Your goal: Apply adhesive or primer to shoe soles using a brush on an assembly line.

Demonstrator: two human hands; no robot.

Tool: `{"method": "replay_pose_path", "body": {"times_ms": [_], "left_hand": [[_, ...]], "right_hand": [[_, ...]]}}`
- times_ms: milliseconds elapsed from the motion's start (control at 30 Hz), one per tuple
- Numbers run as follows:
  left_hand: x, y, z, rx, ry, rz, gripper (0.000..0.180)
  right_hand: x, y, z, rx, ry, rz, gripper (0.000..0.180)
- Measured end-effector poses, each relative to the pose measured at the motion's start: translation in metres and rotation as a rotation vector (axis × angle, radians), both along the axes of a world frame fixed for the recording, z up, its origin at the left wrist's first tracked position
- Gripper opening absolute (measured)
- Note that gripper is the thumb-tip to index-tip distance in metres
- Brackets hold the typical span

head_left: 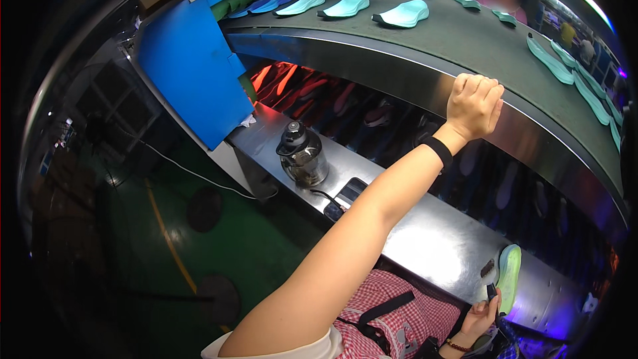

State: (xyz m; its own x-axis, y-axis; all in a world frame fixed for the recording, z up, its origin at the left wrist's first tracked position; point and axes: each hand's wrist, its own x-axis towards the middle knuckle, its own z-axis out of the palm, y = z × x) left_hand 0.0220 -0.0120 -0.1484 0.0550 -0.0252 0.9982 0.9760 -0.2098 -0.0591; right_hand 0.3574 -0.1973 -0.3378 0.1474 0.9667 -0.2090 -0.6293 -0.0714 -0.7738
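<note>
My left hand is closed with its knuckles up at the metal edge of the conveyor, a black band on the wrist. Its curled fingers hide whatever may be in them. Low on the right, my right hand, with a beaded bracelet, pinches a small black object whose kind I cannot make out. Right beside it, a pale green shoe sole is at the metal ledge; whether the hand also touches it, I cannot tell. A small brown, dark-patterned piece lies on the ledge left of the sole.
Mint soles and blue soles lie on the belt; more mint soles are at right. On the metal ledge stand a dark jug and a phone-like slab. A blue machine housing rises at left.
</note>
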Motion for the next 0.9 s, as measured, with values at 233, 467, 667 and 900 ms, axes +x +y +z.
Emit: {"method": "replay_pose_path", "body": {"times_ms": [233, 467, 667, 900], "left_hand": [[0.003, 0.000, -0.002, -0.010, -0.002, -0.007, 0.016], [0.004, 0.000, -0.004, -0.036, 0.009, -0.002, 0.018], [0.003, 0.001, -0.001, -0.004, 0.021, 0.002, 0.017], [0.005, 0.001, -0.001, -0.018, 0.021, 0.003, 0.018]], "right_hand": [[-0.002, 0.000, 0.004, 0.007, -0.012, 0.015, 0.034], [0.010, -0.004, 0.001, -0.015, -0.027, -0.068, 0.035], [0.014, -0.003, -0.004, -0.025, -0.034, -0.078, 0.035], [0.012, -0.001, -0.008, -0.020, 0.034, -0.035, 0.034]]}}
